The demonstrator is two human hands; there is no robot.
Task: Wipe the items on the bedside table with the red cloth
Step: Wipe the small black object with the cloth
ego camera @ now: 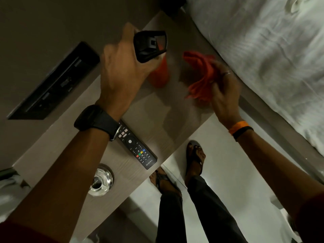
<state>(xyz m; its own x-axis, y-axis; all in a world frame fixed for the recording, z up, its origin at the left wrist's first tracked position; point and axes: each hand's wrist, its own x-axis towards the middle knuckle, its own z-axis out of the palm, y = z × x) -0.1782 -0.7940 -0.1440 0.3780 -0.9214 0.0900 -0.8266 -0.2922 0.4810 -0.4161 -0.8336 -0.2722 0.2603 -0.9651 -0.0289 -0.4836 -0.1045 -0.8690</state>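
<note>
Red cloth (201, 76): crumpled red fabric, bunched in my right hand (225, 95), held just above the table top near the bed-side edge; blurred.
Right hand: fingers curled around the cloth, a ring on one finger; orange and black bands (241, 130) on the wrist.
Left hand (121, 71): closed around a black plastic object (149, 45) with an open, frame-like end, lifted over the far part of the table; what it is, I cannot tell.
Left wrist: black watch with a wide strap (98, 120).
Orange item (160, 74): orange shape under my left hand, partly hidden by it; blurred, kind not clear.
Bedside table (157, 120): pale wood-grain top, running from the wall to the bed.
Remote control (138, 149): long black remote with coloured buttons, flat on the table near its front edge, its upper end under my left wrist.
Ashtray (100, 180): round, shiny metal dish on the near end of the table, well apart from the cloth.
Wall panel (56, 83): long black switch panel set in the brown wall beside the table.
Bed (263, 50): white rumpled sheet, right of the table.
Floor (219, 163): pale; my feet in dark sandals (195, 158), dark trousers.
</note>
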